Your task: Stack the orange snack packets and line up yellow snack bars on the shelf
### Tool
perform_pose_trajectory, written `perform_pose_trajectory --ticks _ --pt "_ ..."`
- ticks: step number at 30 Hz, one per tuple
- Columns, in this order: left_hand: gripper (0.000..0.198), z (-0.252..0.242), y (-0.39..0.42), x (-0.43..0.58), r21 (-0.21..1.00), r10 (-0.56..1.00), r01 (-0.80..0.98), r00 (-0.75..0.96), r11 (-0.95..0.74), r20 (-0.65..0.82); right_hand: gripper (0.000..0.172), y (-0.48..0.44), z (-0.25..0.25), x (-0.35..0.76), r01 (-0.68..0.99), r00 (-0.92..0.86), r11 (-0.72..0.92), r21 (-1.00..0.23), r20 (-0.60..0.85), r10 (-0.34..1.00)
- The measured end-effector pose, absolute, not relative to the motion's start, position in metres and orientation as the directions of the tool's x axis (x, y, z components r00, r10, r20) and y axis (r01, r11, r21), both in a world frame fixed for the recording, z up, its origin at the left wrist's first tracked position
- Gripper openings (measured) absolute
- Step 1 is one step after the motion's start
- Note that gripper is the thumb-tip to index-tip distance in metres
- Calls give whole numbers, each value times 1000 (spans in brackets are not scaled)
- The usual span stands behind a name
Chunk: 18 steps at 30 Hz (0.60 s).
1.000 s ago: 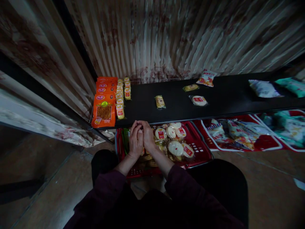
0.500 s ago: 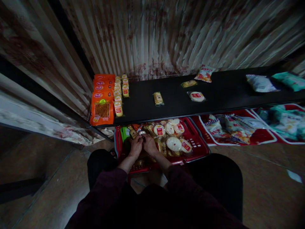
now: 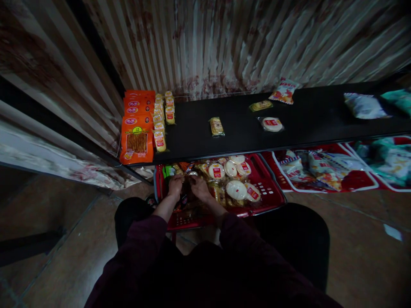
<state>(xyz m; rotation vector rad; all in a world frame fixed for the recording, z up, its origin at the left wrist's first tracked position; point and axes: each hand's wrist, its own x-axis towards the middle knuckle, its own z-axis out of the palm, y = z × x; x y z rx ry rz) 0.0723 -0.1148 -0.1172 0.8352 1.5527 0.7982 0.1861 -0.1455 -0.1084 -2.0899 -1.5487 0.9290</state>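
Note:
Both my hands are inside a red plastic basket (image 3: 269, 199) of wrapped snacks, under the shelf's front edge. My left hand (image 3: 175, 187), on the basket's left side, has its fingers curled in among the packets; what they hold is hidden. Close by on the right, my right hand (image 3: 199, 189) is bent with fingers closed, its grip too dark to make out. A shiny pale packet (image 3: 192, 174) shows between and beyond the hands. To the right lie clear-wrapped round white crackers (image 3: 236, 190) with red labels. A green packet (image 3: 168, 171) stands in the far left corner.
On the black shelf (image 3: 186, 137) stand orange snack bags (image 3: 137, 139) and rows of small yellow packets (image 3: 159, 140) at left. Farther right lie a yellow packet (image 3: 217, 126), a cracker pack (image 3: 272, 124) and a puffed bag (image 3: 284, 90). More baskets (image 3: 374, 185) sit at right.
My hands, close together before, have moved apart, the left one shifting left. Dark packets now show between them. The view has shifted slightly.

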Motion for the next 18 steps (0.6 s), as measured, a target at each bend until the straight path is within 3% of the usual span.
perform_pose_trajectory --ticks 9,13,18 --pt "13 -112 -129 90 813 825 392 195 431 -531 41 -167 -98 243 718 256 -350 -602 -240 936" --pt "23 -108 -132 94 808 818 461 255 366 -516 37 -167 -99 250 737 208 -337 -585 -278 938" --pt "21 -108 -131 95 792 786 490 295 364 -543 22 -164 -106 242 748 157 -316 -584 -307 939"
